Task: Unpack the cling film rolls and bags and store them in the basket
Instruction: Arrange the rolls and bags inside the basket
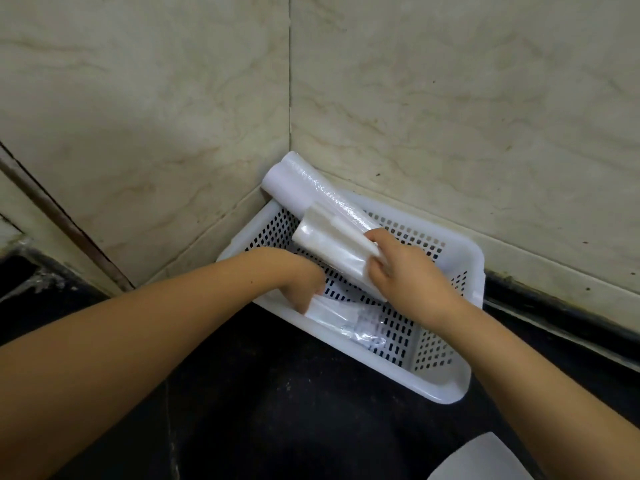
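Note:
A white perforated basket [446, 386] sits on the dark counter in the wall corner. Long white cling film rolls [294, 183] lean over its far left corner, with their upper ends against the wall. My right hand [405, 275] grips a shorter white roll of bags [332, 244] that lies across them inside the basket. My left hand [301, 278] reaches down into the basket, fingers on a flat clear-wrapped pack [346, 318] lying on the basket floor; whether the fingers grip it is hidden.
Marbled beige wall tiles [450, 98] meet in a corner right behind the basket. The dark stone counter [277, 410] spreads in front. A pale sheet [481, 459] lies at the bottom right edge. A window frame edge [69, 230] runs at the left.

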### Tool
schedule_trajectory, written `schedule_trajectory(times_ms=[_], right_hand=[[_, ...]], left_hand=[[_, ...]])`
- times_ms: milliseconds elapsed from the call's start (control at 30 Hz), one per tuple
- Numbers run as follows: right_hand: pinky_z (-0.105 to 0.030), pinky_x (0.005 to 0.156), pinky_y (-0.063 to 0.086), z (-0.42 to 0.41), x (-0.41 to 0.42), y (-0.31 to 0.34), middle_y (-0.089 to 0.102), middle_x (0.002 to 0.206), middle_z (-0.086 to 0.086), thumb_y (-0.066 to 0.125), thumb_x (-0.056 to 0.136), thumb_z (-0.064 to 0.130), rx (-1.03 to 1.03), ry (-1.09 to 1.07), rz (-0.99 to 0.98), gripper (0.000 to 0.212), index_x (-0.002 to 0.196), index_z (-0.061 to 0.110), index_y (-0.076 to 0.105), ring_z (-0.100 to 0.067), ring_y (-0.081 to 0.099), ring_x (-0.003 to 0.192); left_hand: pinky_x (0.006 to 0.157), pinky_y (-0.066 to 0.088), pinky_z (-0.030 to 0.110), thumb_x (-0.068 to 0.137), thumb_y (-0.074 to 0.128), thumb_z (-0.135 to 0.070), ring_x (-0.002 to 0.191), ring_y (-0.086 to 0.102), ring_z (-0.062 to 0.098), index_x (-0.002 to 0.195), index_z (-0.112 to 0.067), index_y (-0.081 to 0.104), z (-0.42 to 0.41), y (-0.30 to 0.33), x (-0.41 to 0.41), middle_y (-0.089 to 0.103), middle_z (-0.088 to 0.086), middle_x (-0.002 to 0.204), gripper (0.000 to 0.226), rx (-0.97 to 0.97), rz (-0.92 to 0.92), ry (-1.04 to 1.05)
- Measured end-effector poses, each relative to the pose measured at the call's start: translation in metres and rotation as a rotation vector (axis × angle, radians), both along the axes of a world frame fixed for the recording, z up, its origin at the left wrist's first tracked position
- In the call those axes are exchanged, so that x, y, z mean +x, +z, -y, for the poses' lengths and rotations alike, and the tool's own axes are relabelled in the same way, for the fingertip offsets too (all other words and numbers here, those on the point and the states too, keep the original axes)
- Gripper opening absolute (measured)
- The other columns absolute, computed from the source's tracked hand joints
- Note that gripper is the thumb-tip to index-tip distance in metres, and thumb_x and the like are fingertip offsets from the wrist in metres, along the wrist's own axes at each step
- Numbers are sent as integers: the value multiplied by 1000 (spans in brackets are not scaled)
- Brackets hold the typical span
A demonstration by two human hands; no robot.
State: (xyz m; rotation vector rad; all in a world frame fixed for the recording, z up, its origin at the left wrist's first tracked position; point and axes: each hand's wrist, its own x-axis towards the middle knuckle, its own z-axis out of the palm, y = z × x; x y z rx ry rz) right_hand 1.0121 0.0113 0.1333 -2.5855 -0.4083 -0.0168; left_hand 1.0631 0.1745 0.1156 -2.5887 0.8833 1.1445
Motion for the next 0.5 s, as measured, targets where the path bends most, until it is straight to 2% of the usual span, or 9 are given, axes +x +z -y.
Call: schedule_trajectory(times_ms=[67,133,200,233,300,367,433,500], right_hand=[[-31,50,41,-11,6,-5,52,60,5,41,94,14,5,2,26,30,124,18,43,-11,48,50],[-32,50,39,-21,11,-9,53,61,1,41,94,12,3,13,31,30,123,14,43,-16,49,52],[-36,55,43,-27,14,-14,59,69,-7,40,94,11,-35,55,17,31,125,13,41,-24,54,59],[-38,58,45,-30,15,-17,60,74,-10,39,94,10,-57,86,-9,32,126,12,41,-27,55,63],[-39,65,47,-34,16,-25,62,84,-14,39,93,8,-68,144,-116,28,120,12,44,-30,57,71],[-38,73,47,-38,16,-33,63,94,-15,41,93,9,-45,164,-275,23,115,12,48,-30,59,82],[-34,80,46,-39,16,-39,63,105,-11,43,96,19,34,125,-463,22,117,17,49,-26,60,94],[-32,93,41,-38,17,-41,59,125,-5,39,98,34,123,87,-624,32,127,23,45,-22,57,112]], left_hand=[[65,34,29,85,57,-11,69,41,17,93,-10,52,0,3,-1,39,-2,68,9,-23,5,4],[57,28,26,84,54,-8,58,32,14,79,-13,45,-4,6,-1,34,-1,66,11,-73,-29,32],[54,24,24,85,52,-10,57,29,13,71,-18,36,-12,8,-3,34,-3,66,23,-143,-49,55],[55,27,24,86,53,-13,60,33,13,73,-20,38,-17,10,-5,36,-5,68,21,-193,-37,55],[62,34,24,85,57,-18,71,43,13,81,-24,43,-27,14,-7,41,-11,73,16,-275,15,39],[62,35,22,84,58,-17,78,46,14,84,-27,44,-35,16,-7,40,-15,74,17,-290,73,24],[60,33,23,85,56,-17,78,46,15,89,-24,50,-38,16,-6,38,-14,72,10,-255,133,17],[55,31,23,86,56,-18,75,45,16,98,-17,56,-37,12,-6,37,-11,70,12,-214,193,-4]])
